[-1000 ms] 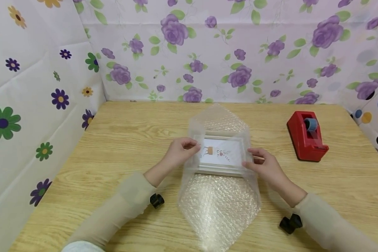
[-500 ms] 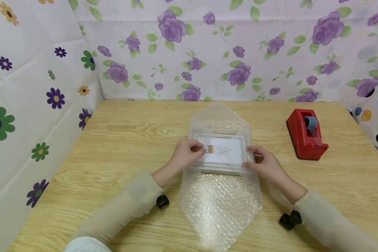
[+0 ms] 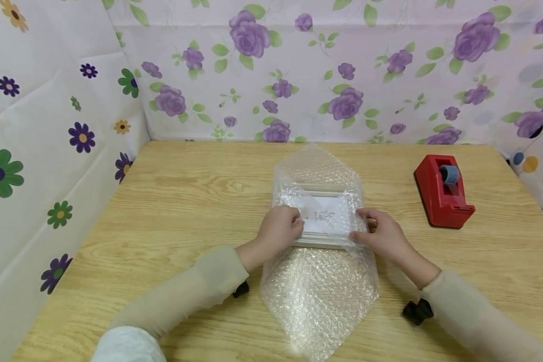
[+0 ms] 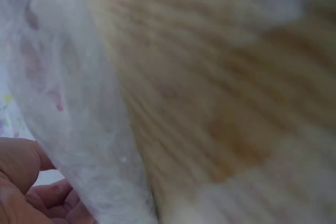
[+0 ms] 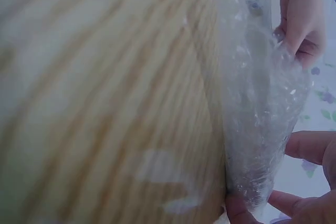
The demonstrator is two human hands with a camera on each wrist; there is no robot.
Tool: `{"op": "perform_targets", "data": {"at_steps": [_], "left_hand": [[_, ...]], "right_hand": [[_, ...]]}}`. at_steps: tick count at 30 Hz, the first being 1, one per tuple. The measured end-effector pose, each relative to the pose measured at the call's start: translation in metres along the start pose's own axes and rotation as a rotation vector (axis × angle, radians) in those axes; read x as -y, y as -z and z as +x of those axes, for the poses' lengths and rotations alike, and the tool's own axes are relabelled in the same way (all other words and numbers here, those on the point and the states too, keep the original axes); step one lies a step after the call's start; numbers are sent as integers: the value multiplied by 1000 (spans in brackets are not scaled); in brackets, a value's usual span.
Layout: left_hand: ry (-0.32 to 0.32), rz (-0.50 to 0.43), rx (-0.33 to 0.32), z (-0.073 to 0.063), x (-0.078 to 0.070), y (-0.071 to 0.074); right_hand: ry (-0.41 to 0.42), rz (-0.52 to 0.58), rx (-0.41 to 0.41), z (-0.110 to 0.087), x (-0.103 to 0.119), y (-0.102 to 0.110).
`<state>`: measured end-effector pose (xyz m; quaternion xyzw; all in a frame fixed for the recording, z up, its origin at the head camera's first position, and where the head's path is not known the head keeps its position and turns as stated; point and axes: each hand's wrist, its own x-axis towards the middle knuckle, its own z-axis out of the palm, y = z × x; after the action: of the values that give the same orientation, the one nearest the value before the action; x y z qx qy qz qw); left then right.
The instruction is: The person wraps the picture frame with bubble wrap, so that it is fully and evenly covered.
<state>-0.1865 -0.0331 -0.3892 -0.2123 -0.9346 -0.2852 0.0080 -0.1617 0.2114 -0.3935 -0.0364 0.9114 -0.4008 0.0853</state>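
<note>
A white picture frame (image 3: pixel 322 240) with a printed picture lies flat on a sheet of bubble wrap (image 3: pixel 319 301). Its side flaps are folded over the frame, and the wrap's pointed ends spread toward and away from me. My left hand (image 3: pixel 281 229) pinches the left flap's edge over the picture. At the frame's right side, my right hand (image 3: pixel 383 235) holds the wrapped edge between thumb and fingers. The right wrist view shows the right hand's fingers (image 5: pixel 310 148) against the bulging wrap, with the left hand beyond. In the left wrist view, wrap partly hides the left hand (image 4: pixel 21 187).
A red tape dispenser (image 3: pixel 443 193) with a roll of tape (image 3: pixel 449 174) stands at the right on the wooden table (image 3: pixel 199 186). Flowered cloths hang behind and at the left. Small black devices (image 3: pixel 418 311) sit at my wrists.
My left hand has moved right, drawing the left flap farther across the picture, which now looks more veiled. My right hand has stayed at the frame's right edge.
</note>
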Motion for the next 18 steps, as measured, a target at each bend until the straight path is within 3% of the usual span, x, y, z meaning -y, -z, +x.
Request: {"op": "perform_targets", "data": {"at_steps": [4,7,12,15,18], "left_hand": [[-37,88,19,-1,-1,0],[-63,58,57,-1,2,2],[-103,-43,177,-2,13,15],[-168,6,269,-2,21,26],[-237,47,389,-2,29,37]], "right_hand": [[65,-41,-27,2,0,-1],[90,-67,-44,3,1,-1],[86,-116,-56,3,5,-1],[118,-158,-86,5,7,0],[224,-213,-115,7,7,1]]}}
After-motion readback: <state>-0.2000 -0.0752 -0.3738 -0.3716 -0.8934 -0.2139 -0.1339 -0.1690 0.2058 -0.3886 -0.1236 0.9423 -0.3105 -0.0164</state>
